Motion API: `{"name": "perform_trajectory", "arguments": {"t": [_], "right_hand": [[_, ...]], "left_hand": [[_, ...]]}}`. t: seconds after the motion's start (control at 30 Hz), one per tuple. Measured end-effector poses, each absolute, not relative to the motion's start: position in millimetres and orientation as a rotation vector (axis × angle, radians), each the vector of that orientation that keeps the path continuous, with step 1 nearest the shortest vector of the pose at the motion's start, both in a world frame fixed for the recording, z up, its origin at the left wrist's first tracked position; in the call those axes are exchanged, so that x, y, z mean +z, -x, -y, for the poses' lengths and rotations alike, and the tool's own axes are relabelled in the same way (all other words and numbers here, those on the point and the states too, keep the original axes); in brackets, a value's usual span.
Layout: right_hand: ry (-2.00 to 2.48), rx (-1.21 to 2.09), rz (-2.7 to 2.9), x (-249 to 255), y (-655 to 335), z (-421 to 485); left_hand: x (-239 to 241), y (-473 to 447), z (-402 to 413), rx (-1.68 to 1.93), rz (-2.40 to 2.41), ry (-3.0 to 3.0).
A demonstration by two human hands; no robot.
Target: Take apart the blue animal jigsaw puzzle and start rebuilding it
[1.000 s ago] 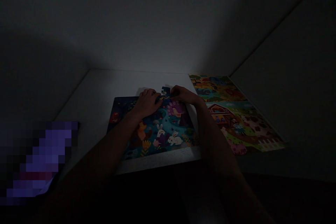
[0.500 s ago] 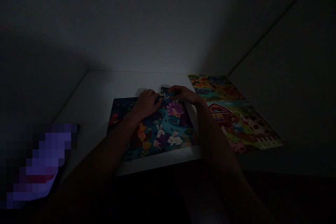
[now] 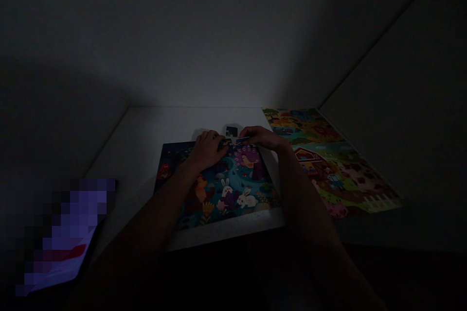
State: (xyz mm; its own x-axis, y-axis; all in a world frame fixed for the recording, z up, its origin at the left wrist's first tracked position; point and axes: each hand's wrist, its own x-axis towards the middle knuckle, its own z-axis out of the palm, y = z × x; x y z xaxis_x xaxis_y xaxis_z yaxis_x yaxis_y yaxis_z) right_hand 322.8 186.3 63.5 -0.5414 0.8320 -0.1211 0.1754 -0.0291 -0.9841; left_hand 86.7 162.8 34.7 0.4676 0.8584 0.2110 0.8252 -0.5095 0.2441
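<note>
A dark blue jigsaw puzzle (image 3: 233, 175) with rabbits and a purple peacock lies on the white table. My left hand (image 3: 208, 149) rests on its top edge, fingers stretched out flat, thumb towards the middle. At the upper right corner, my right hand (image 3: 261, 137) has its fingertips closed on a blue puzzle piece (image 3: 242, 141). A narrow light gap shows between that piece and the part by my left thumb. Just beyond the edge, a loose dark puzzle piece (image 3: 231, 131) lies on the table. Dim light hides the fine details of the fingertips.
To the right lie a farm picture puzzle (image 3: 337, 180) and, behind it, an animal scene puzzle (image 3: 301, 124). A lit, blurred screen (image 3: 73, 248) stands at the lower left. Walls rise behind the white table (image 3: 153, 119) and to the right.
My right hand has lowered its piece flat to the puzzle's top edge, drawing it away from the loose piece. My left hand stays on the puzzle. The view has shifted slightly.
</note>
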Motion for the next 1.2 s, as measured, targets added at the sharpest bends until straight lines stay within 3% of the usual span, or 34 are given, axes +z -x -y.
{"name": "perform_trajectory", "arguments": {"t": [0.33, 0.87, 1.2], "right_hand": [[1.043, 1.685, 1.755, 68, -321, -184], [1.258, 1.092, 1.427, 42, -306, -204], [1.408, 0.919, 1.399, 30, -290, -213]], "left_hand": [[39, -88, -160, 0.463, -1.494, -2.577], [37, -87, -162, 0.486, -1.478, -2.586], [38, -88, -160, 0.483, -1.532, -2.590]]}}
